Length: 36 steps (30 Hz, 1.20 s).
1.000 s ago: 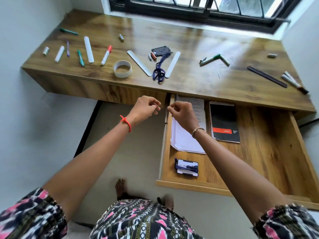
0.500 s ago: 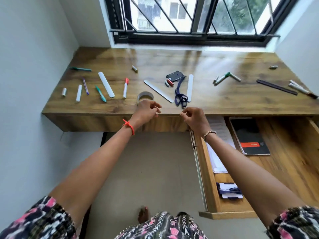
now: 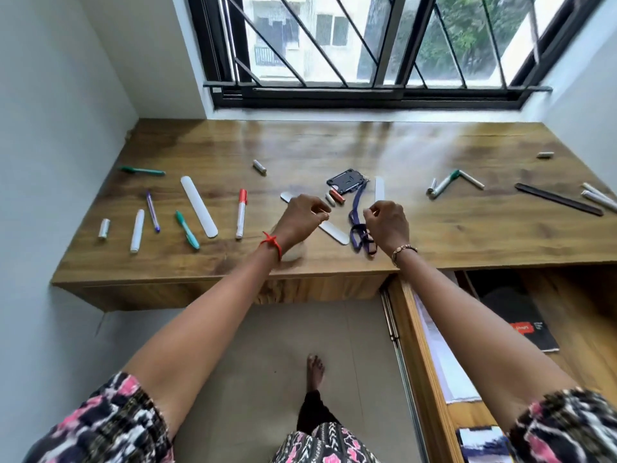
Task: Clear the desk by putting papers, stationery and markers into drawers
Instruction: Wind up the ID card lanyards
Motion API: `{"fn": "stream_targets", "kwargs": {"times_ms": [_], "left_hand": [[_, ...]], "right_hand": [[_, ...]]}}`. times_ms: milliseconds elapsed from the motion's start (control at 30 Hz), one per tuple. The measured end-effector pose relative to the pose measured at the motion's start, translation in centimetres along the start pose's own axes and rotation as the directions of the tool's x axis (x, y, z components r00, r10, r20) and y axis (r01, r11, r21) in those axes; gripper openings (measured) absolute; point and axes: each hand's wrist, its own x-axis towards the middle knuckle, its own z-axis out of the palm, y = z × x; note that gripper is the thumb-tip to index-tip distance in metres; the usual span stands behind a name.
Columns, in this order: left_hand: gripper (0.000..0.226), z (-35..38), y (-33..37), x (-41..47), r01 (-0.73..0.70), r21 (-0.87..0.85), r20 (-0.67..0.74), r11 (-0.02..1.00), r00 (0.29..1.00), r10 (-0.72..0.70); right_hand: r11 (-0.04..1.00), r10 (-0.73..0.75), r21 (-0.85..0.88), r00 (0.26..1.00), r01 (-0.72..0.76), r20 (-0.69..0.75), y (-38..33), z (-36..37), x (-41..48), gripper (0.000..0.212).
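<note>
Head view, left hand (image 3: pixel 302 219), right hand (image 3: pixel 389 226) advanced over desk (image 3: pixel 467 235)

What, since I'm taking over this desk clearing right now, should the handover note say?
Left hand: curled, empty, over the tape roll.
Right hand: curled beside the blue lanyard; grip unclear.
On the desk: red-capped marker, pens, white rulers, black ruler, card holder.
Done: the open drawer holds papers and a black notebook.
To do: everything on the desktop.
</note>
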Motion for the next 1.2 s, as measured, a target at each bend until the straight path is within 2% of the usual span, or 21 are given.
{"fn": "stream_targets", "kwargs": {"times_ms": [133, 333, 500, 600, 700, 767, 833, 1033, 1133, 1200], "left_hand": [[0.020, 0.5, -0.6, 5.2, 0.023, 0.023, 0.009, 0.999, 1.000, -0.023], [0.027, 1.7, -1.2, 13.1, 0.086, 0.117, 0.032, 0.989, 0.995, -0.090], [0.039, 3.3, -1.5, 18.2, 0.082, 0.230, 0.122, 0.970, 0.986, -0.113], [0.051, 4.6, -2.1, 20.6, 0.079, 0.311, 0.184, 0.947, 0.973, -0.142], [0.063, 6.4, -3.2, 22.0, 0.109, 0.387, 0.222, 0.916, 0.953, -0.207], [0.064, 7.3, -3.7, 22.5, 0.106, 0.459, 0.211, 0.882, 0.951, -0.224], [0.062, 7.7, -3.9, 22.9, 0.121, 0.484, 0.184, 0.867, 0.954, -0.236], [0.059, 8.1, -3.6, 24.1, 0.248, 0.286, 0.153, 0.926, 0.942, -0.300], [0.039, 7.7, -3.0, 24.6, 0.307, 0.082, 0.121, 0.948, 0.941, -0.315], [0.023, 7.3, -2.4, 24.7, 0.391, -0.150, 0.153, 0.908, 0.917, -0.369]], "right_hand": [[0.996, 0.092, -0.018, 0.995, -0.091, 0.036, 0.2, 2.0, 5.3, 0.026], [0.988, 0.155, -0.042, 0.981, -0.151, 0.118, 1.6, 4.4, 12.0, 0.027], [0.986, 0.164, -0.052, 0.972, -0.158, 0.167, 2.1, 5.6, 15.6, 0.020], [0.986, 0.165, -0.057, 0.968, -0.157, 0.189, 2.3, 6.6, 16.6, 0.024], [0.983, 0.182, -0.069, 0.966, -0.171, 0.186, 2.6, 7.3, 17.4, 0.014], [0.981, 0.190, -0.065, 0.966, -0.182, 0.172, 2.8, 7.7, 17.7, 0.004], [0.978, 0.206, -0.049, 0.965, -0.201, 0.165, 3.2, 8.1, 18.2, 0.003], [0.959, 0.262, 0.070, 0.954, -0.274, 0.146, 3.6, 8.1, 18.6, 0.012], [0.953, 0.254, 0.136, 0.959, -0.270, 0.124, 3.7, 8.0, 18.8, 0.013], [0.942, 0.235, 0.218, 0.965, -0.255, 0.112, 3.8, 7.7, 18.9, 0.015]]}}
